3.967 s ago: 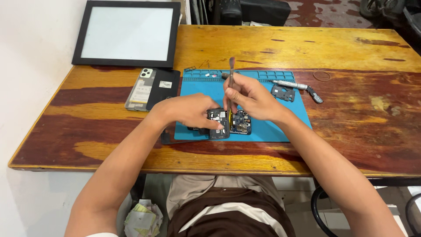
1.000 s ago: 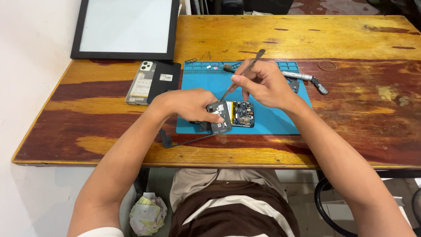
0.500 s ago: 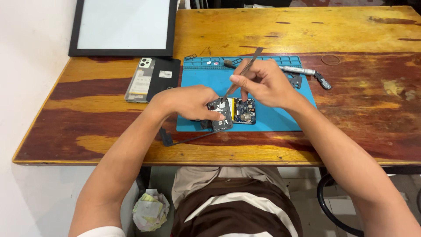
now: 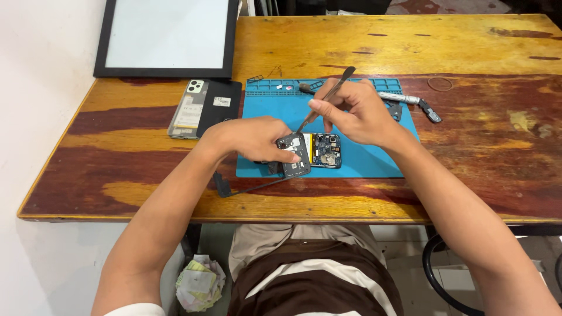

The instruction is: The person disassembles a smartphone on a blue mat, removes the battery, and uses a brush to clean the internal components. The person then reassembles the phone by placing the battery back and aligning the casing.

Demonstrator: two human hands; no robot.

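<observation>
An opened phone (image 4: 319, 151) with bare circuit boards lies on a blue work mat (image 4: 369, 158) near the table's front edge. My left hand (image 4: 252, 139) grips the phone's left side, thumb pressed on a dark cover piece (image 4: 294, 159). My right hand (image 4: 357, 111) holds thin metal tweezers (image 4: 328, 96), tilted, with the tip touching the phone's top left corner.
A phone back cover (image 4: 188, 109) and a black panel (image 4: 219, 105) lie left of the mat. A large framed screen (image 4: 167, 36) sits at the back left. A screwdriver (image 4: 401, 98) and small parts rest on the mat's far right. A thin black strip (image 4: 246, 188) lies by the front edge.
Over four seconds my right hand has tilted the tweezers from nearly upright to a slant and kept their tip at the phone's top. My left hand stays on the phone.
</observation>
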